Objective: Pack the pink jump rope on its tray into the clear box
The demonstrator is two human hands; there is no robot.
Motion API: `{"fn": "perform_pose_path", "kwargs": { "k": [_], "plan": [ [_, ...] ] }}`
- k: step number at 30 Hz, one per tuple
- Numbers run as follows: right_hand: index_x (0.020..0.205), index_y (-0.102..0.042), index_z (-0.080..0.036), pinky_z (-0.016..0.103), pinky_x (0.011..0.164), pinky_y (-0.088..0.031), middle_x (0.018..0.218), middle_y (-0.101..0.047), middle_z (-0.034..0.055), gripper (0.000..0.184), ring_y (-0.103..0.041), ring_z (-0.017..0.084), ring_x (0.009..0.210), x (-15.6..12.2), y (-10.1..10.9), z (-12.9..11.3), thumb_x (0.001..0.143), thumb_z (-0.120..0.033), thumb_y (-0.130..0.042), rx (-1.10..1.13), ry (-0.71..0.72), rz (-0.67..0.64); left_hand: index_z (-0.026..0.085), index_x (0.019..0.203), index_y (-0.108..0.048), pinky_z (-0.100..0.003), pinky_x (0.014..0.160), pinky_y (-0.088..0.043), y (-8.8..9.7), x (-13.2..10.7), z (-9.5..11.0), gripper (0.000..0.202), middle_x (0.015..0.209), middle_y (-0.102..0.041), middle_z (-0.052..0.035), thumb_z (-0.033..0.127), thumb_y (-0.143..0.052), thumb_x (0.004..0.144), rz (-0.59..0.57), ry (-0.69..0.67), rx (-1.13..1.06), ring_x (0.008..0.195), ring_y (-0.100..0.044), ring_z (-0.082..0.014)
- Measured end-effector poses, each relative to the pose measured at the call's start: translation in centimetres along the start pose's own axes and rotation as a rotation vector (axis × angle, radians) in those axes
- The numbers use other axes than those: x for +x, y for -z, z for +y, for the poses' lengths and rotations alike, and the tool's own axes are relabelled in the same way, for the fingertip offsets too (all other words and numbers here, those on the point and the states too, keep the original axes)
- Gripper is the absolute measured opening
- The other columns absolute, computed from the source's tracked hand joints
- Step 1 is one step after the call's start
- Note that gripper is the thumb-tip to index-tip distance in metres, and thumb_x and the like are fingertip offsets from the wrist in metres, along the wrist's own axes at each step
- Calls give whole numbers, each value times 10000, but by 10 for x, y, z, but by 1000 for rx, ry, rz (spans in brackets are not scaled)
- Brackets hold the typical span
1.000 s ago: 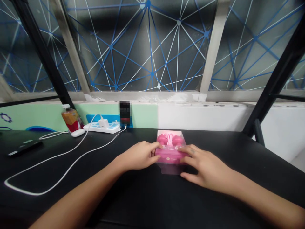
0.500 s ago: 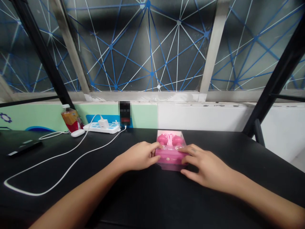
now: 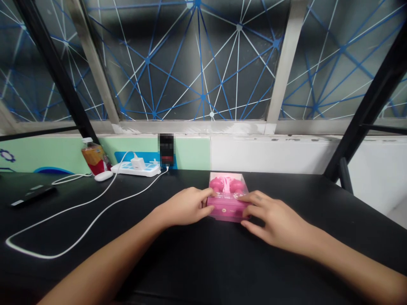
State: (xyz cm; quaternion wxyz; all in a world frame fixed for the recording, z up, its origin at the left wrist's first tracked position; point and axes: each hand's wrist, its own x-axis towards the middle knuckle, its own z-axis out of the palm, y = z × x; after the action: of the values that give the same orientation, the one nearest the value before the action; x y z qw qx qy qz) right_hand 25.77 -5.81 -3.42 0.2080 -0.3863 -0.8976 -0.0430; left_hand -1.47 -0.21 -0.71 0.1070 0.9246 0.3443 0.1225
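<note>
Sliding inward since the earlier frame: a clear plastic edge (image 3: 226,220) at the near side of a pink rectangular box (image 3: 227,207), now only a narrow strip. Box lying flat on a black counter (image 3: 197,262), straight ahead of the person, showing two rounded pink items (image 3: 216,184) under its clear top. Clasping it from either end, fingertips pressing on it: the left hand (image 3: 182,207) and the right hand (image 3: 273,222). Standing farther back and to the left: a white power strip (image 3: 135,169) carrying a white charger (image 3: 138,163), a white cable (image 3: 79,207) looping across the counter, a white mouse (image 3: 103,176), and a plastic bottle (image 3: 93,159).
</note>
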Motion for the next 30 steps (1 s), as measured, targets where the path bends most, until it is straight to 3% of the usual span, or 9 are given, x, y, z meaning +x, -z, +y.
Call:
{"fn": "perform_pose_path", "kwargs": {
  "k": [18,24,30],
  "plan": [
    [978,-655,-227,408,824,-563,1077,-690,68,125,-620,238,1013,3,-6,4,928,-246,-542,10,39,104,224,1125,-590,-239,613,-401,1,-1,1,221,772,-680,6,269,-530,917,7,-17,-1,692,-632,-166],
    [1079,-647,-228,396,793,-562,1010,-697,62,200,-632,230,963,3,-8,5,925,-219,-519,42,18,116,222,1114,-598,-239,598,-391,0,0,0,212,760,-677,5,273,-529,920,6,-22,-4,678,-628,-165],
    [1092,-642,-231,393,821,-555,1039,-694,59,221,-624,224,984,4,-8,5,927,-189,-501,43,31,121,225,1125,-599,-240,612,-399,2,0,1,224,771,-684,6,277,-544,914,2,-27,-3,691,-636,-166]
  ]
}}
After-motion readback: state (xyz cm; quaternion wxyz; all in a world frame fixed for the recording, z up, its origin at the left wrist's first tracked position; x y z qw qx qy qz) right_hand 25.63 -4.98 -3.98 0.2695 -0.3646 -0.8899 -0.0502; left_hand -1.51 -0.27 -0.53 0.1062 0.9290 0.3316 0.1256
